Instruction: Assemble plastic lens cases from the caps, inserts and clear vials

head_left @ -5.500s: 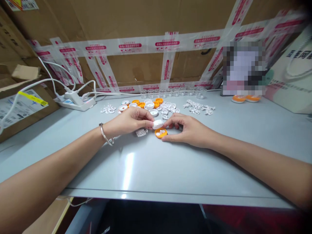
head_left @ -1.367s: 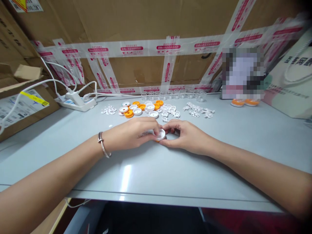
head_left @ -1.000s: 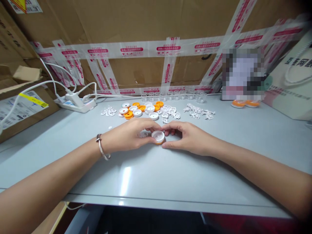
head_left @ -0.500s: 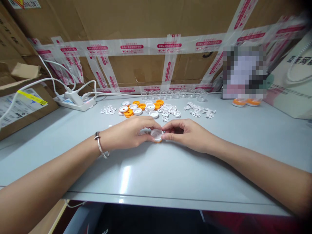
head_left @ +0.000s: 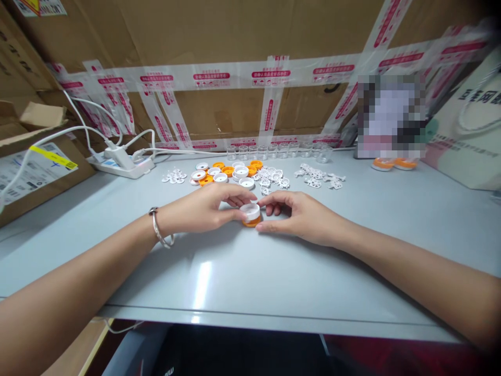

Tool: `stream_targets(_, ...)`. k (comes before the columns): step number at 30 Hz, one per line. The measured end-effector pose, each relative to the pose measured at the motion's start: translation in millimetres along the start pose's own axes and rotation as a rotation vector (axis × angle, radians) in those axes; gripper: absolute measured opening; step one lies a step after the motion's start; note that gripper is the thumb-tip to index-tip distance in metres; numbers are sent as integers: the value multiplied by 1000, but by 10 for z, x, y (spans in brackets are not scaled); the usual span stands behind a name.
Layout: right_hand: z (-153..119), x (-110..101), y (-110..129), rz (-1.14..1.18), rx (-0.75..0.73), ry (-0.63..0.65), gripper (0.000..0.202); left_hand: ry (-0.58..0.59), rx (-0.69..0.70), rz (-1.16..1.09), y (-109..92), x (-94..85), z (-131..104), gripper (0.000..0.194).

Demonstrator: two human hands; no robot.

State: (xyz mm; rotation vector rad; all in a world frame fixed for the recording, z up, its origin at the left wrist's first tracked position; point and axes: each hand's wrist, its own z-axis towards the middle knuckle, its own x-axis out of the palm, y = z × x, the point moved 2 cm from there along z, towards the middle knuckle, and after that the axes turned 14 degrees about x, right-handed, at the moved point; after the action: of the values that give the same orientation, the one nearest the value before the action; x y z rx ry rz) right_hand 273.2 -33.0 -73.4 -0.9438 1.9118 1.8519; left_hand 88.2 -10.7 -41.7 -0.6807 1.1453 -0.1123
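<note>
A small round piece (head_left: 251, 213), white on top and orange at its base, stands on the grey table (head_left: 242, 282) between my two hands. My left hand (head_left: 213, 208) has its thumb and fingers around the left side of the white part. My right hand (head_left: 299, 215) is at the right side, thumb near the orange base and index finger near the upper rim; its fingers are apart and it holds nothing. Behind them lie white and orange round caps (head_left: 227, 171) and white openwork parts (head_left: 274, 177).
Clear cups (head_left: 274, 151) line the back by a cardboard box (head_left: 176, 42). Small white discs (head_left: 174, 176) lie left, more white parts (head_left: 321, 175) right. A power strip (head_left: 125, 164) sits back left. Two orange-based pieces (head_left: 405, 164) and a bag (head_left: 469, 125) are back right.
The round piece now shows a taller white part above the orange base. My right thumb has come away from its side and lower, and the right fingers have opened.
</note>
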Motion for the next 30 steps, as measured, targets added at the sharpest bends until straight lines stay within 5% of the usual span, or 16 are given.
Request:
stream_targets(17, -50, 65, 84, -151, -21, -91, 35, -67, -164, -373, 110, -65, -5, 34)
stream_targets(30, -48, 73, 87, -128, -8, -104, 40, -52, -210, -335, 152, -75, -22, 36)
